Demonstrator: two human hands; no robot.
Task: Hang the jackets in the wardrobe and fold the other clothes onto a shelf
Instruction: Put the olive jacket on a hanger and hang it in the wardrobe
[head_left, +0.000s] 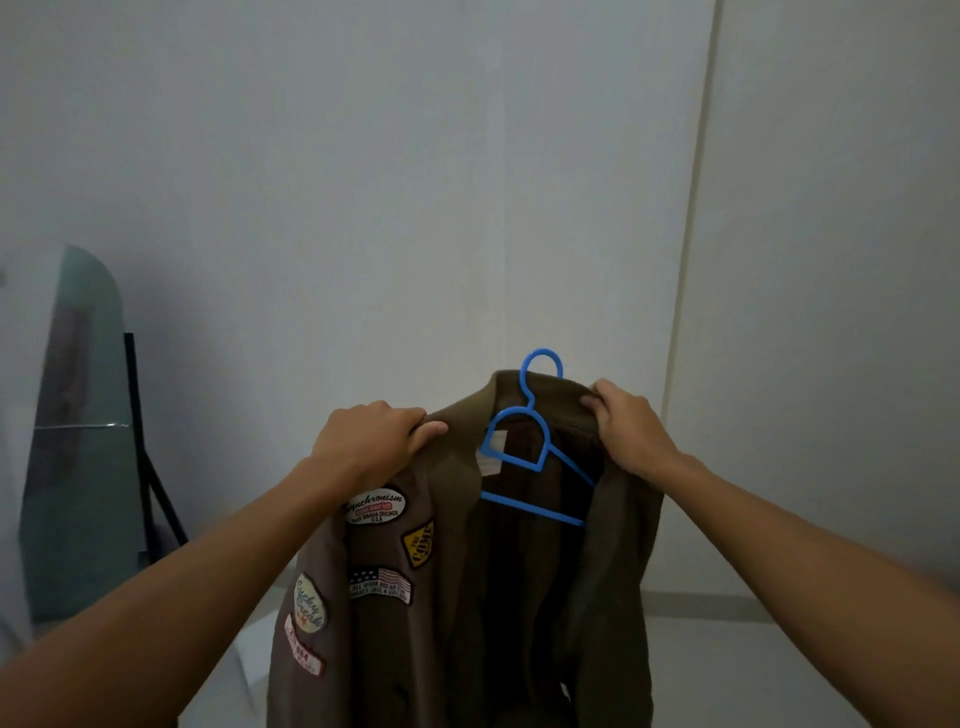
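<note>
Both forearms reach forward from the bottom corners of the head view. Between them hangs a brown jacket (467, 597), held up in front of a pale wall (363, 182). On the left, the left hand (369, 436) grips the jacket's shoulder, fingers curled over the cloth, thumb on the front. At the right of the collar, the right hand (626, 426) pinches the cloth. A blue hanger (540, 457) sits inside the open collar, its hook above the collar edge. Embroidered patches (376, 540) cover the jacket's left front panel. A leaning glass panel (83, 415) with a black stand (145, 457) is at the far left.
</note>
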